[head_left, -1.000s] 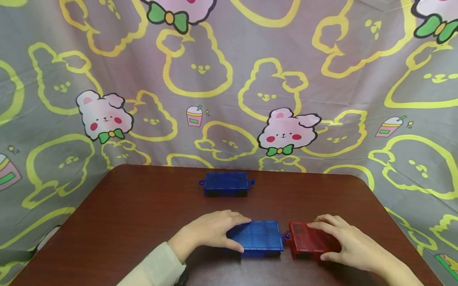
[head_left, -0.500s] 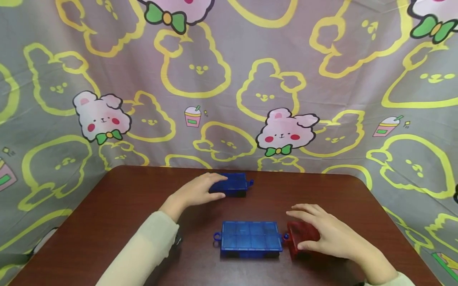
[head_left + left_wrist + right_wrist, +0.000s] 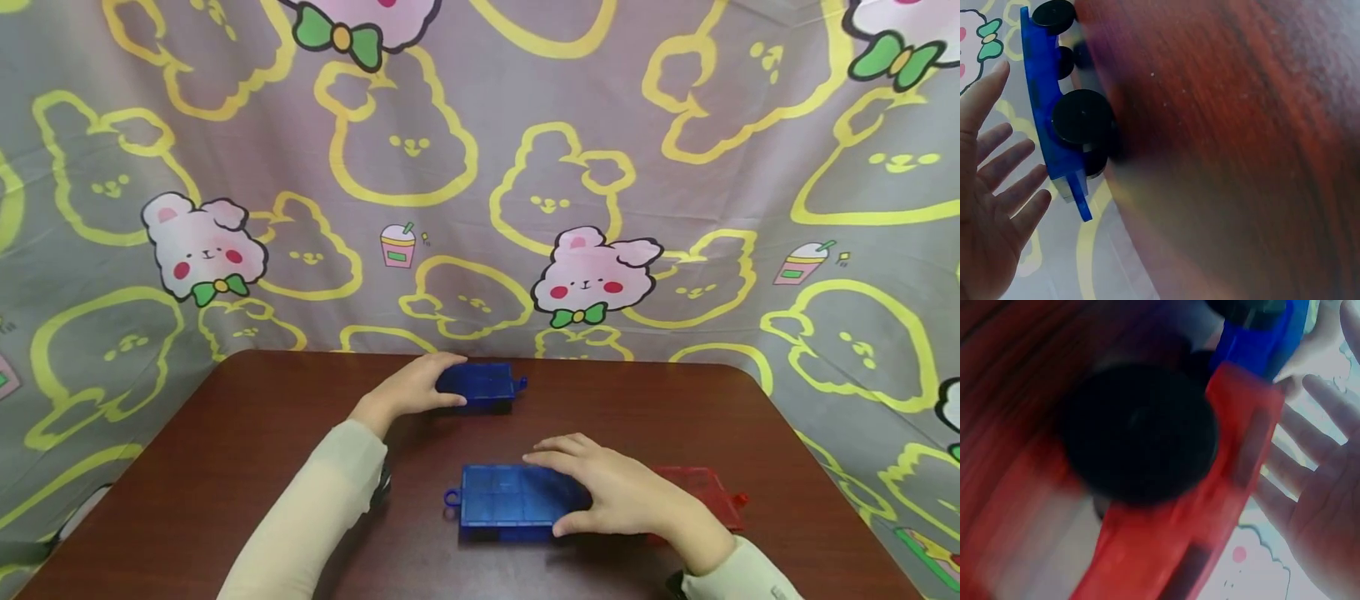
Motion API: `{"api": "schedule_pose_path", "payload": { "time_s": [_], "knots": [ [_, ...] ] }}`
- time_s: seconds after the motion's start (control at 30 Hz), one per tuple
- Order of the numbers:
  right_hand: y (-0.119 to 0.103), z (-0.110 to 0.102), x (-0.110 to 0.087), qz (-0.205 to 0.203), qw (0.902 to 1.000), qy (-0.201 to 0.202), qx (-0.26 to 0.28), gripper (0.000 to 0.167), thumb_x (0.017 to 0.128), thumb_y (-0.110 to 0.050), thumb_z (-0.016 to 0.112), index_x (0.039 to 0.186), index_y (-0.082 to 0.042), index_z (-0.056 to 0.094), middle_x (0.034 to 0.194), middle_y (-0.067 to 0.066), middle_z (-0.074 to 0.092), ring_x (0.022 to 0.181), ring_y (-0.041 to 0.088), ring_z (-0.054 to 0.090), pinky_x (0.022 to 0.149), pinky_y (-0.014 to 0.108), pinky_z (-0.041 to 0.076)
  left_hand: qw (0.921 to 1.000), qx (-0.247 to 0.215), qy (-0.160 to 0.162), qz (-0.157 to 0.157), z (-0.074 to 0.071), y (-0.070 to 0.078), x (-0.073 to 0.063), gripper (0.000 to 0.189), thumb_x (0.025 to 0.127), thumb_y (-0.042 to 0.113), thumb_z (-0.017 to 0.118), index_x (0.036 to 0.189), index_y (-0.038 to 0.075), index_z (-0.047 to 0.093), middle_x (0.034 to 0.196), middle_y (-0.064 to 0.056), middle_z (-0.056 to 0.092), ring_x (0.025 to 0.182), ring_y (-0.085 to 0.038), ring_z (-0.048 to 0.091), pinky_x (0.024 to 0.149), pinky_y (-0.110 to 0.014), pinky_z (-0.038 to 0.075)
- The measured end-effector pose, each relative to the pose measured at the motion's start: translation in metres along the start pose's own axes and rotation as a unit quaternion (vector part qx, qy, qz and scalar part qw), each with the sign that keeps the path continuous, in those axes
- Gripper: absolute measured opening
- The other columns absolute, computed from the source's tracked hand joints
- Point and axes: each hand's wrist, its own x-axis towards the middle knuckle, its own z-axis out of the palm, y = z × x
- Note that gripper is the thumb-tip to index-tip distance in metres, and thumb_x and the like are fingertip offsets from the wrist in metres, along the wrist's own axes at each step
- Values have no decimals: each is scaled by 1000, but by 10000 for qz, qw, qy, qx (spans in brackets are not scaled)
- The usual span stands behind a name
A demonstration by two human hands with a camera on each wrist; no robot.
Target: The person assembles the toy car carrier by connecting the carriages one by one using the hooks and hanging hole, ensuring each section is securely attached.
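Observation:
A translucent blue toy wagon stands at the back of the table. My left hand is at its left end, thumb on the near side; in the left wrist view the fingers are spread beside the wagon's black wheels. Closer to me, a second blue wagon has a ring coupling on its left. A red wagon stands to its right, partly behind my right forearm. My right hand is over the second wagon's right end, hiding where the two wagons meet. Its fingers are extended in the right wrist view.
The brown wooden table has rounded back corners. A grey cloth printed with yellow outlines and bunny faces hangs behind and around it. Small couplings stick out from the wagons' ends, such as the red one's hook.
My left hand has gone from the near blue wagon to the far one. My right hand has moved left, from the red wagon to the near blue wagon's right end. The wagons look unmoved.

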Motion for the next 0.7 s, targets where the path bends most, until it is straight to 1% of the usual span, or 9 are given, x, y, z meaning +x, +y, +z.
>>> {"api": "schedule_pose_path", "payload": {
  "time_s": [0.07,0.27,0.47,0.7],
  "knots": [
    [-4,3,5,-77,9999,-99,6,75,80,-58,74,146,-34,47,146,-5,50,133,17,46,99,48,53,10000,-3,-33,-55,2,-1,2,75,88,38,75,148,6,44,151,-14,48,141,-31,44,117,-48,36],
    [-11,9,12,-419,9989,-182,-106,75,81,-56,74,147,-32,47,145,-6,51,131,17,48,95,45,54,9999,10,-120,-77,7,-1,7,78,86,37,78,149,6,44,151,-14,48,140,-32,45,116,-48,36],
    [-13,10,13,-358,9986,-367,-108,76,82,-55,75,148,-34,45,151,-1,47,135,20,47,96,48,53,9997,163,-147,-82,11,-3,12,80,85,38,78,149,6,44,152,-13,47,140,-30,45,115,-47,37],
    [-9,13,14,-203,9984,-493,-175,71,84,-45,77,147,-35,47,151,0,48,134,21,48,98,49,52,9990,370,-159,-196,14,-8,14,76,85,36,79,148,10,47,152,-11,48,140,-31,45,114,-50,39]
  ]
}}
